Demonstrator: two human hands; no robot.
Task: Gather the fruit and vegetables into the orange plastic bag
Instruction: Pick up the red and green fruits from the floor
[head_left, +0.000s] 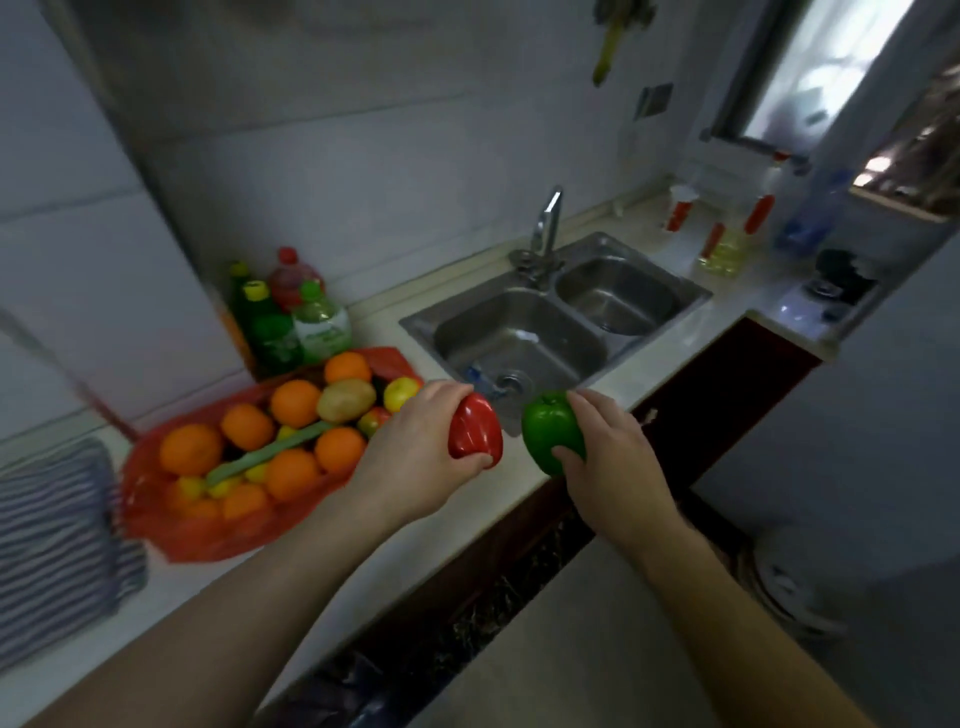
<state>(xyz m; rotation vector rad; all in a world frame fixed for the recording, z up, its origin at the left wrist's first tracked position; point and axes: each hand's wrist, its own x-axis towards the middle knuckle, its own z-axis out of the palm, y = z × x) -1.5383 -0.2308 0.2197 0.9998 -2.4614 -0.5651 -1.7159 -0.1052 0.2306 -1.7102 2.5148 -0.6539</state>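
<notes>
**Red pepper and green apple in hand, bag waiting at nine o'clock**

Red pepper is gripped by the left hand, fingers curled over its top and thumb underneath. The green apple is wrapped by the right hand. The two are held just apart above the counter edge. Both skins are glossy and smooth, so I'd judge them firm, light and a bit slick. The lobed pepper suits a grip round its shoulders, and the round apple wants cupping.

At nine o'clock from the hands the orange plastic bag lies limp and crinkled on the counter. Its mouth is spread low around dimpled oranges, a matte potato and a green stalk. Round fruit could roll off that heap.

A steel double sink lies at twelve o'clock, and a striped cloth beyond the bag.
</notes>
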